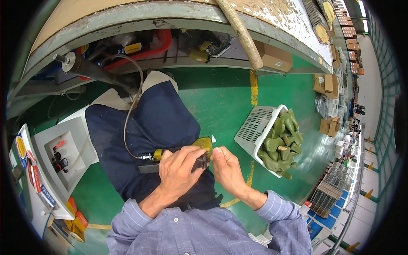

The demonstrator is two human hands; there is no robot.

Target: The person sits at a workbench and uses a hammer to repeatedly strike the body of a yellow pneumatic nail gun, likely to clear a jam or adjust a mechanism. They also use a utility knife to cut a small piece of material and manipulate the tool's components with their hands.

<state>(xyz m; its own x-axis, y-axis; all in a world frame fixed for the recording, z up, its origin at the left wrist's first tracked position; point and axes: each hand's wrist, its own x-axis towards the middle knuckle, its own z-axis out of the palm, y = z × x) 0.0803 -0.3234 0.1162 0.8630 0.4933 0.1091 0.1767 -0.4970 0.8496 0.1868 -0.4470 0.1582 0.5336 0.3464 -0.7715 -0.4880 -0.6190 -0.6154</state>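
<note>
Olive-green piece (pixel 204 143), hose (pixel 125 135) at left, in clamped fingers of left hand (pixel 180 165); right hand (pixel 228 168), fingertips together, at its right end.

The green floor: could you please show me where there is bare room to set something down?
Mostly bare: between the dark trousers and white basket, and between that basket and the cartons. Crowded: the basket, heaped with green pieces, and the lap, beneath the left hand and right hand.

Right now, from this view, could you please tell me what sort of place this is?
It looks like a factory workshop: there is a worn workbench, a white crate heaped with similar green pieces, and yellow lines on the green floor.
</note>
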